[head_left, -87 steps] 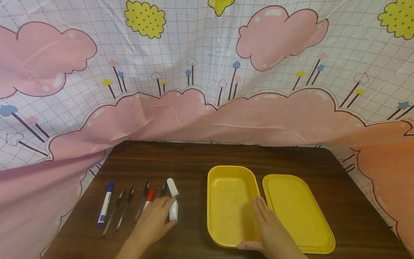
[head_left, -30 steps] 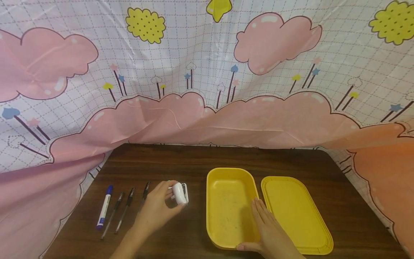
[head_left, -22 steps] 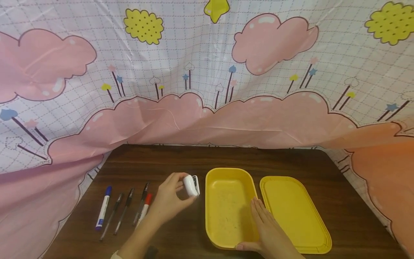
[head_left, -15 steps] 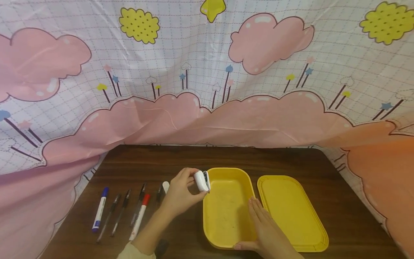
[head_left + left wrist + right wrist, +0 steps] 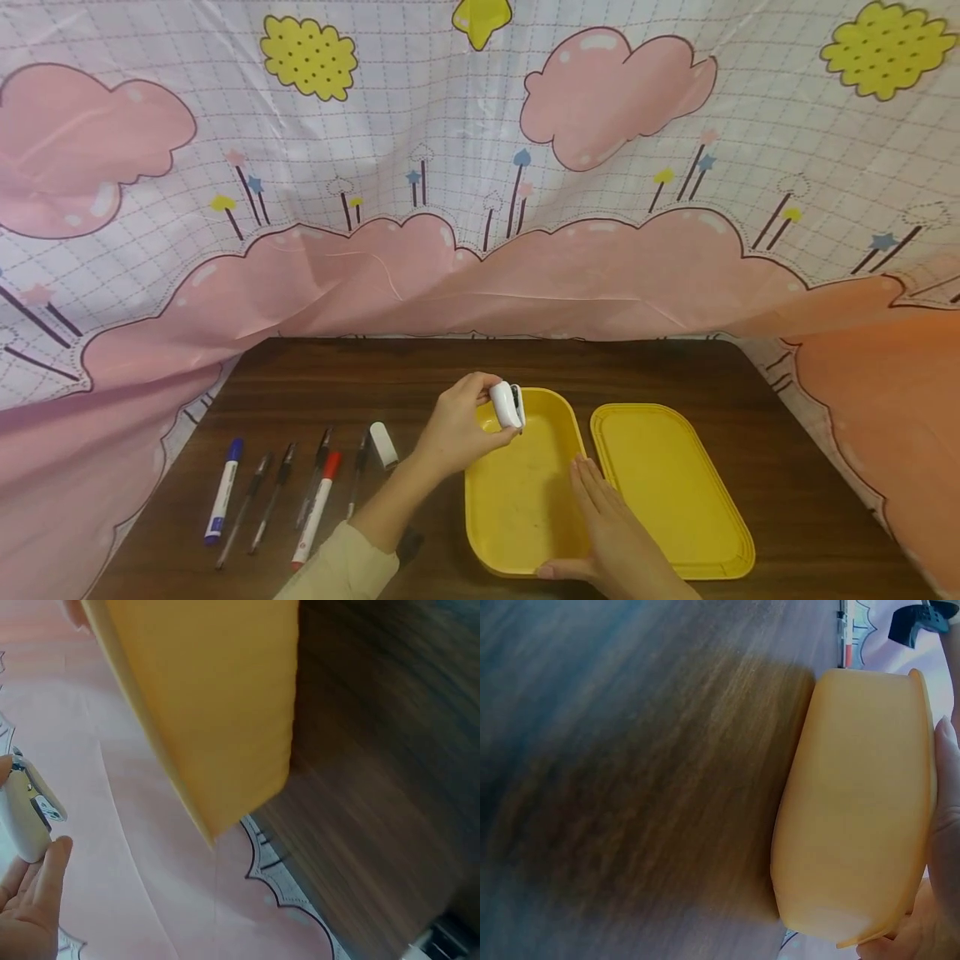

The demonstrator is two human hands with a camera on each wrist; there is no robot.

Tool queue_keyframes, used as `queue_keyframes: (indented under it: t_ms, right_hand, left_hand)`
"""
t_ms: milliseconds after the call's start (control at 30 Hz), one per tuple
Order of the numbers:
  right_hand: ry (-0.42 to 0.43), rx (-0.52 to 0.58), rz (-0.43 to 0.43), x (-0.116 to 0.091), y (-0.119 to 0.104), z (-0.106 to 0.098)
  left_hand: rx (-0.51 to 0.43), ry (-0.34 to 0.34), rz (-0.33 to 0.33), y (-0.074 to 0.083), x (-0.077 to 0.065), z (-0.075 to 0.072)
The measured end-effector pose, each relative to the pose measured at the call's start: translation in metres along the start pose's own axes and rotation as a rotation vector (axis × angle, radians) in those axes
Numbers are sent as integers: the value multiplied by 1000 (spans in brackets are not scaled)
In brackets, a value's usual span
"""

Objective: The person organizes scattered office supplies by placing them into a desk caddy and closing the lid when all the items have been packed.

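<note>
My left hand (image 5: 457, 425) pinches a small white stapler (image 5: 507, 406) between thumb and fingertips. It is over the far left part of a yellow plastic box (image 5: 471, 517), above its rim. In the left wrist view the stapler (image 5: 24, 817) shows a rounded white body and a thin base with metal parts. My right hand (image 5: 611, 533) rests on the box's right rim, fingers straight along it, the thumb at the near rim. In the right wrist view the box's outer wall (image 5: 855, 802) fills the right side, with fingers at its rim.
A yellow lid (image 5: 671, 492) lies right of the box. On the left are a blue marker (image 5: 224, 492), a red marker (image 5: 318, 510), several black-gripped pens (image 5: 273, 496) and a white rounded bar (image 5: 384, 445). A patterned cloth (image 5: 480, 275) hangs behind the dark wooden table (image 5: 420, 367).
My left hand has picked up the stapler from beside the white bar and carried it right, over the box. The red marker and pens have come back into sight. My right hand stays on the rim.
</note>
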State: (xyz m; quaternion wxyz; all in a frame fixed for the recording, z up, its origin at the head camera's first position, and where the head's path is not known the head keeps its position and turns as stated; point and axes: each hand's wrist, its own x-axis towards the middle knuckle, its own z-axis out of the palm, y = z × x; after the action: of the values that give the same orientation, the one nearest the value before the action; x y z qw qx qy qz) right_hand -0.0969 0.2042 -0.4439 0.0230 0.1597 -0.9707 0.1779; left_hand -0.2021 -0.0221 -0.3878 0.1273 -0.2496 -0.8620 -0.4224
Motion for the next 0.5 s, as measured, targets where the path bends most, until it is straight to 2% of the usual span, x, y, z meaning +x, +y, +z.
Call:
queue_keyframes:
  t_ms: [233,367,500]
  right_hand:
    - [48,-8,-21,-3,-1,0]
    - [80,-20,-40,-3,-1,1]
    - [100,-24,-57,-3,0,2]
  left_hand:
    - [110,-94,4,2,14,22]
    - [76,-125,-17,1,19,32]
    - [40,-159,-66,0,25,39]
